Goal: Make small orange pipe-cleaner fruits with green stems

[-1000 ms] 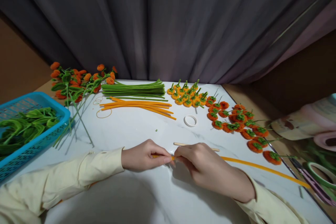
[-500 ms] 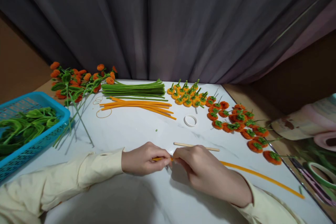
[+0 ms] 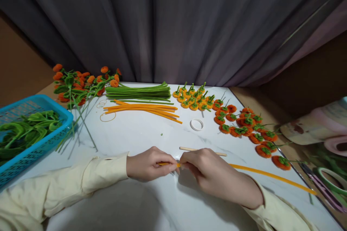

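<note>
Between my two hands runs a yellow-orange pipe cleaner (image 3: 273,177), its long end trailing off to the right past my wrist. My left hand (image 3: 151,163) is closed in a pinch on the short end. Just right of it, my right hand (image 3: 210,171) pinches the same pipe cleaner, with a small gap between the fingertips. Behind the right hand lies a thin wooden stick (image 3: 220,153), partly covered by it. A white ring (image 3: 196,125), like a roll of tape, rests beyond. Farther back are loose orange pipe cleaners (image 3: 143,107) and a green pipe cleaner bundle (image 3: 138,92).
A blue basket (image 3: 71,117) with green leaves stands at the left, near orange flowers on stems (image 3: 78,83). Yellow pumpkin-like pieces (image 3: 193,105) and orange ones (image 3: 262,150) lie back right. Scissors (image 3: 322,186) and green tape (image 3: 333,180) are at the right edge.
The trailing end of the pipe cleaner has swung slightly upward at the right. My right hand has shifted a touch to the right; both hands keep their pinch.
</note>
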Motion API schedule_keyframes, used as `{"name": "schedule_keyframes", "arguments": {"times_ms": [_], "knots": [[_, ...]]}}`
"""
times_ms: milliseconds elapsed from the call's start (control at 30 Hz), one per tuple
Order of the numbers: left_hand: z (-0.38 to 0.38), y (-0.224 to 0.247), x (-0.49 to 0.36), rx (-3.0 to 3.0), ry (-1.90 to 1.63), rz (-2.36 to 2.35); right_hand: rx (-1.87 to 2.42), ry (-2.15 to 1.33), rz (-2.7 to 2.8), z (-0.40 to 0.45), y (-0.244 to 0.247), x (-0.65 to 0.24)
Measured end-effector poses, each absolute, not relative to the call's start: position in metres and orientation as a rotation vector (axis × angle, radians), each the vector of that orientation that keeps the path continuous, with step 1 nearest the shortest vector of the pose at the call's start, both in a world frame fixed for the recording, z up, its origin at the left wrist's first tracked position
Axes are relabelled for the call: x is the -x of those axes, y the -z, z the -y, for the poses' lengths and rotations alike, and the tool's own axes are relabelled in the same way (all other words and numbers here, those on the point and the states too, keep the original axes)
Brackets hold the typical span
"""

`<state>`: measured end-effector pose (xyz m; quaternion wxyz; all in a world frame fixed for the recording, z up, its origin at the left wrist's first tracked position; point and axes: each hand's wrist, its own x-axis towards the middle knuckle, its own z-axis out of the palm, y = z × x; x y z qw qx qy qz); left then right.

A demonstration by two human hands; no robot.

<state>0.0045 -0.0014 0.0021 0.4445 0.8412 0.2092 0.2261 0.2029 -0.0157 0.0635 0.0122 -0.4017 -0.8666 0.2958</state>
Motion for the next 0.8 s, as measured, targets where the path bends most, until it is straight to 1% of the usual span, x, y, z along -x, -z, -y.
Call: {"name": "schedule_keyframes", "arguments": {"times_ms": [533, 800], "knots": [[0.0019, -0.0016, -0.0057, -2.165, -0.624, -0.540, 1.214, -0.965, 2.672, 0.0151, -0.0583, -0.2043], [0.0021, -0.0036, -0.0059, -2.190, -0.605, -0.545, 1.271, -0.938, 2.654, 0.0178, -0.0591, -0.2017]]}}
